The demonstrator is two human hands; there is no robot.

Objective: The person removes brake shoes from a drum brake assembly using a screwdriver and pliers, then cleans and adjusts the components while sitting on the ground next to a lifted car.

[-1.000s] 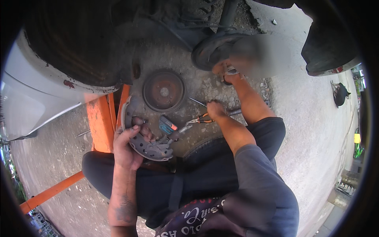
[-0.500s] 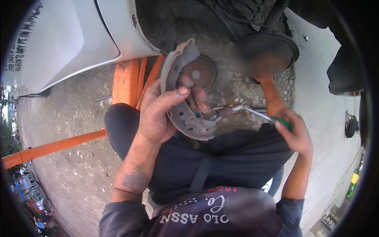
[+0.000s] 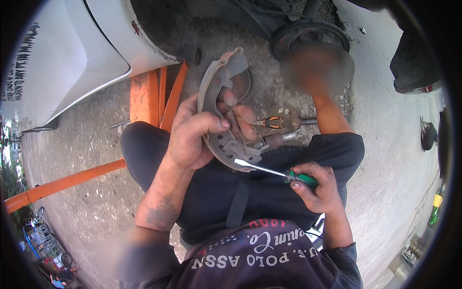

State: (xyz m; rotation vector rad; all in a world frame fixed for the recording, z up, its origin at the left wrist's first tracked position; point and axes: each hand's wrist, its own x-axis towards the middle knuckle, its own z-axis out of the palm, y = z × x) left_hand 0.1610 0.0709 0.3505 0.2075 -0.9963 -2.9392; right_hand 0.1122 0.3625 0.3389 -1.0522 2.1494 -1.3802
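Observation:
My left hand [image 3: 190, 139] is closed around a curved, worn metal brake shoe [image 3: 210, 89], holding it upright above my lap. Thumb and fingers grip its inner side, and a thin rod-like part [image 3: 234, 124] shows by the fingertips. In my right hand [image 3: 317, 190] is a screwdriver [image 3: 269, 171] with a green handle. Its flat tip lies over the lower end of the shoe; whether it touches, I cannot tell. Just beyond that end is a coiled spring-like part [image 3: 274, 139], partly hidden by the shoe.
Orange-handled pliers [image 3: 273, 122] and a dark-handled tool [image 3: 308, 121] lie on the ground. Behind the shoe sits a round drum [image 3: 248, 86]. An orange stand [image 3: 144, 98] is beside the white car body [image 3: 96, 43]; an orange bar [image 3: 67, 180] extends left. A round wheel plate [image 3: 288, 43] is at the top.
The right hand has brought the screwdriver left and nearer to me, from beside the spring-like part to the shoe's lower end. My left hand still holds the shoe. The view has shifted slightly.

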